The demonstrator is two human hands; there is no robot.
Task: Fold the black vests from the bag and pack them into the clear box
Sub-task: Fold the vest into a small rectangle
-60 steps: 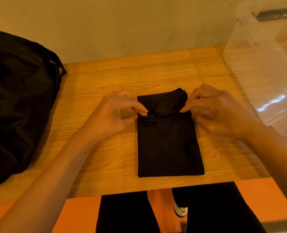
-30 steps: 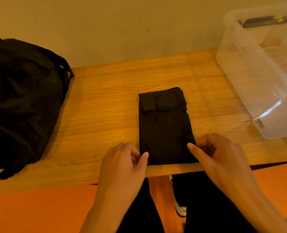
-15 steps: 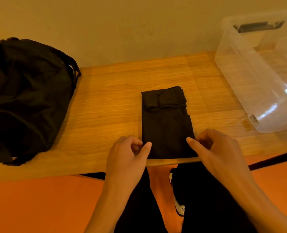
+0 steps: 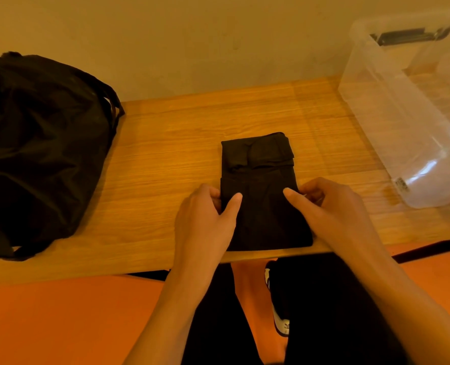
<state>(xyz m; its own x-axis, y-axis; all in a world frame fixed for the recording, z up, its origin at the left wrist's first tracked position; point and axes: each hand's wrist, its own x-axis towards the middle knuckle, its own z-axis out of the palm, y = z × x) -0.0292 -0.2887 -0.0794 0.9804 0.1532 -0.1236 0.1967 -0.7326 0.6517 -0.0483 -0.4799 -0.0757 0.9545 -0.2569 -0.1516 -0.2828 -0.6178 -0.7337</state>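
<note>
At the near edge of the pale wooden bench [image 4: 171, 159], centre of view: one folded black vest [image 4: 262, 204] of thin matte fabric, a long narrow rectangle lying flat, its near end almost level with the bench edge. The far end carries a bunched, layered fold (straps or neckline tucked over; cannot tell which).

Left hand [image 4: 205, 222]: thumb on top of the cloth, fingers curled at the left edge, pinching that edge about midway along. Right hand [image 4: 334, 209]: likewise on the right edge, thumb on top, fingers curled at the side. Both hands hold cloth, nothing else.

Handling, judged: light, limp, no stiffness of its own. It would sag, and the layers would slide apart, if lifted by one corner. Not fragile. Best hold: both long edges at once, pinching through all layers, or a flat hand under the middle once the last fold is made.

Materials:
- Bench: smooth wood grain, straight front edge.
- Black fabric bag [image 4: 39, 148], far left: slumped, soft, creased, strap loops on its right side; well apart from the vest.
- Clear plastic box [image 4: 392, 122], far right: rigid, rounded corners, glossy reflections, a dark clip at the far rim.
</note>
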